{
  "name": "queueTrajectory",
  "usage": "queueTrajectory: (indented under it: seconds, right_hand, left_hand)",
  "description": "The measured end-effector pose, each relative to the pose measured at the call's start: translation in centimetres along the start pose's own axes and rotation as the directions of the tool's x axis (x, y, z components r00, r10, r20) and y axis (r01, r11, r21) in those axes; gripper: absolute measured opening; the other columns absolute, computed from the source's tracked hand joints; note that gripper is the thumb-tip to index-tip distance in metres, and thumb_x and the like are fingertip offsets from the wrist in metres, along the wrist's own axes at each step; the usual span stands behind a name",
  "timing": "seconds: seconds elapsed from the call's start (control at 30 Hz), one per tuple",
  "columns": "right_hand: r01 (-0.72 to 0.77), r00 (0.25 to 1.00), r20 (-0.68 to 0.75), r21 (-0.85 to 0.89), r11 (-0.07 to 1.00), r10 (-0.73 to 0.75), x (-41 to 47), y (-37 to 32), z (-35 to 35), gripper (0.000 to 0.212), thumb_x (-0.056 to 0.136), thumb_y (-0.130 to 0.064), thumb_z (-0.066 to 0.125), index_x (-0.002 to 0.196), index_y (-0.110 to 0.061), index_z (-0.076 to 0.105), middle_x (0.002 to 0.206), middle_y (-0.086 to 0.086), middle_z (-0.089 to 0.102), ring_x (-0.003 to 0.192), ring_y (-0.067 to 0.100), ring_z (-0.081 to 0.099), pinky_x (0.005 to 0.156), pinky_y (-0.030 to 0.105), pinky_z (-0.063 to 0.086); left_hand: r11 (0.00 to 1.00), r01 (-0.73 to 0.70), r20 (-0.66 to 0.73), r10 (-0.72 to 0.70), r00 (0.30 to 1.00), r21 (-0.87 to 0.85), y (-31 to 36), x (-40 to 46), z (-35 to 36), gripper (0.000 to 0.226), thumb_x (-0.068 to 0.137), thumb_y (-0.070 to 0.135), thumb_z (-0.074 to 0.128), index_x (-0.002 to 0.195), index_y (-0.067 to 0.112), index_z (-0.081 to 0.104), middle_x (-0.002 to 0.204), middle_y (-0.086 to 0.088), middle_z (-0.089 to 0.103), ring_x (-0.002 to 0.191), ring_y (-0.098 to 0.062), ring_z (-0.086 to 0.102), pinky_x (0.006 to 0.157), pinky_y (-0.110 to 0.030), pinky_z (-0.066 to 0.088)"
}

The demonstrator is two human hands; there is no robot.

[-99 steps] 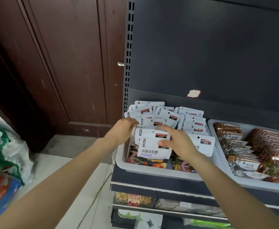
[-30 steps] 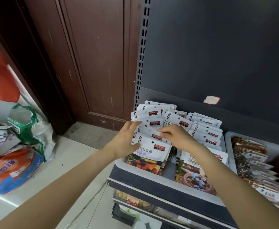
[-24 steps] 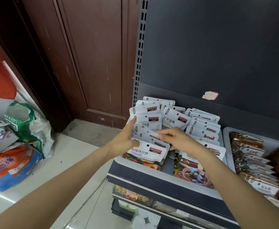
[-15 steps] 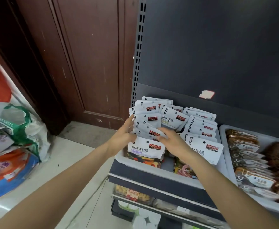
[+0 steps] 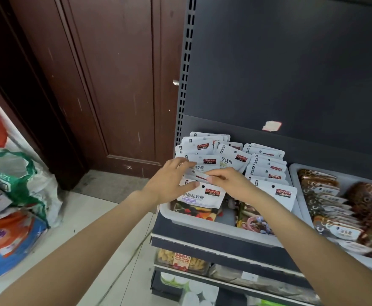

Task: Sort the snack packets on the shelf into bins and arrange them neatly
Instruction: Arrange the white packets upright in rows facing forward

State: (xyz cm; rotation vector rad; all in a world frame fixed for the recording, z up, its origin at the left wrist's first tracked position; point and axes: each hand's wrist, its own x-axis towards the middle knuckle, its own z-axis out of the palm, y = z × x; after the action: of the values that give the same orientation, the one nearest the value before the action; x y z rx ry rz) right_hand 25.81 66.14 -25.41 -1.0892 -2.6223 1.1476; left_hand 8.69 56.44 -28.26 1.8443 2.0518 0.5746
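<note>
On top tier of dark shelf unit (image 5: 291, 74), left to right:

1. Grey bin, L (image 5: 194, 220) – approx. two rows of white-topped snack packets (image 5: 266, 171), standing upright, overlapping front to back, tops leaning unevenly. Front packet of L row (image 5: 199, 198) shows berry print; front packet of R row (image 5: 282, 195) stands beside it, lower part hidden by forearm.
2. Grey bin, R (image 5: 295, 173) – brown/copper packets w/ white labels (image 5: 326, 193), laid in overlapping rows; partly out of view.
3. Lower tiers – clear tub of yellow snacks (image 5: 181, 259); other items too blurred to tell.

Hands, both over L row:
- Left hand (image 5: 169, 184) – fingers spread, nearly straight, resting on packet tops.
- Right hand (image 5: 231, 184) – fingers curled, pinching top edge of one packet (image 5: 199, 176) mid-row.
</note>
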Motion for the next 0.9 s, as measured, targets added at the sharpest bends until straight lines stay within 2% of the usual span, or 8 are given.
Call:
queueTrajectory:
  seconds: [0.1, 0.2, 0.3, 0.5, 0.6, 0.67, 0.8, 0.9]
  right_hand:
    - [-0.053, 0.979, -0.195, 0.024, 0.998, 0.057, 1.3, 0.4, -1.8, 0.036, 0.099, -0.026, 0.048, 0.134, -0.022, 0.052, 0.138, -0.003, 0.052, 0.126, 0.013, 0.048, 0.099, 0.024, 0.032]
    - [-0.123, 0.964, -0.241, -0.044, 0.991, 0.109, 3.2, 0.9, -2.2, 0.043, 0.095, -0.021, 0.055, 0.137, -0.020, 0.046, 0.132, -0.003, 0.054, 0.121, 0.017, 0.051, 0.100, 0.031, 0.036]
    - [-0.105, 0.972, -0.225, -0.138, 0.985, 0.072, 4.9, 1.4, -0.9, 0.016, 0.092, -0.016, 0.060, 0.106, -0.022, 0.066, 0.086, -0.010, 0.060, 0.080, 0.015, 0.055, 0.078, 0.030, 0.042]
    - [-0.041, 0.956, -0.291, -0.055, 0.998, 0.023, 4.0, 1.5, -1.3, 0.013, 0.091, -0.010, 0.059, 0.081, -0.015, 0.065, 0.076, -0.002, 0.062, 0.076, 0.016, 0.058, 0.067, 0.026, 0.043]
    - [-0.049, 0.996, -0.071, 0.025, 0.998, 0.051, 3.4, 2.7, -2.1, 0.016, 0.091, -0.004, 0.057, 0.081, -0.012, 0.067, 0.082, 0.000, 0.066, 0.079, 0.014, 0.060, 0.073, 0.027, 0.046]
    - [-0.016, 1.000, -0.010, 0.078, 0.997, 0.017, 3.3, 2.7, -3.1, 0.016, 0.094, -0.017, 0.057, 0.098, -0.009, 0.071, 0.095, -0.001, 0.068, 0.089, 0.013, 0.062, 0.082, 0.024, 0.045]
    - [-0.099, 0.949, -0.312, -0.197, 0.975, 0.033, 5.0, 4.0, -5.2, 0.036, 0.093, -0.019, 0.058, 0.129, -0.014, 0.055, 0.124, 0.004, 0.056, 0.117, 0.019, 0.052, 0.093, 0.028, 0.041]
    - [-0.232, 0.940, -0.323, -0.375, 0.897, 0.108, 6.1, 5.3, -5.0, 0.031, 0.092, -0.011, 0.057, 0.122, -0.012, 0.056, 0.121, 0.010, 0.058, 0.114, 0.027, 0.053, 0.087, 0.038, 0.048]
  left_hand:
    - [0.986, -0.002, 0.058, -0.008, 0.998, 0.165, -0.6, 0.7, -0.7, 0.058, 0.094, 0.047, 0.050, 0.145, 0.029, 0.031, 0.146, 0.001, 0.032, 0.135, -0.018, 0.025, 0.108, -0.035, 0.033]
    - [0.997, 0.038, 0.069, -0.042, 0.997, 0.062, -0.8, 1.0, -0.7, 0.053, 0.094, 0.039, 0.053, 0.143, 0.030, 0.035, 0.144, 0.002, 0.033, 0.133, -0.020, 0.027, 0.109, -0.036, 0.032]
    - [0.992, 0.091, 0.057, -0.087, 0.995, -0.086, -0.6, 1.5, -0.4, 0.052, 0.094, 0.031, 0.057, 0.142, 0.028, 0.037, 0.145, 0.002, 0.033, 0.130, -0.021, 0.039, 0.105, -0.031, 0.036]
    - [0.987, 0.086, -0.078, -0.097, 0.992, -0.136, -0.1, 1.8, -0.3, 0.078, 0.083, 0.033, 0.071, 0.145, 0.030, 0.024, 0.147, 0.002, 0.021, 0.119, -0.022, 0.051, 0.098, -0.026, 0.040]
    - [0.979, 0.081, -0.071, -0.068, 0.995, 0.190, 0.2, 2.6, 0.2, 0.087, 0.076, 0.048, 0.073, 0.146, 0.035, 0.022, 0.155, 0.001, 0.009, 0.131, -0.025, 0.034, 0.108, -0.043, 0.033]
    - [0.952, 0.059, -0.015, -0.057, 0.998, 0.301, 0.3, 3.1, 0.2, 0.075, 0.079, 0.050, 0.069, 0.141, 0.032, 0.032, 0.151, 0.002, 0.026, 0.133, -0.021, 0.028, 0.110, -0.040, 0.027]
    - [0.964, 0.050, 0.080, -0.073, 0.994, 0.260, 0.4, 3.7, -0.3, 0.070, 0.078, 0.043, 0.073, 0.138, 0.027, 0.039, 0.141, 0.003, 0.041, 0.130, -0.019, 0.035, 0.108, -0.036, 0.029]
    - [0.993, 0.057, 0.102, -0.068, 0.993, 0.104, 0.5, 3.7, -0.7, 0.062, 0.079, 0.032, 0.075, 0.134, 0.024, 0.047, 0.139, 0.001, 0.042, 0.129, -0.020, 0.037, 0.106, -0.035, 0.034]
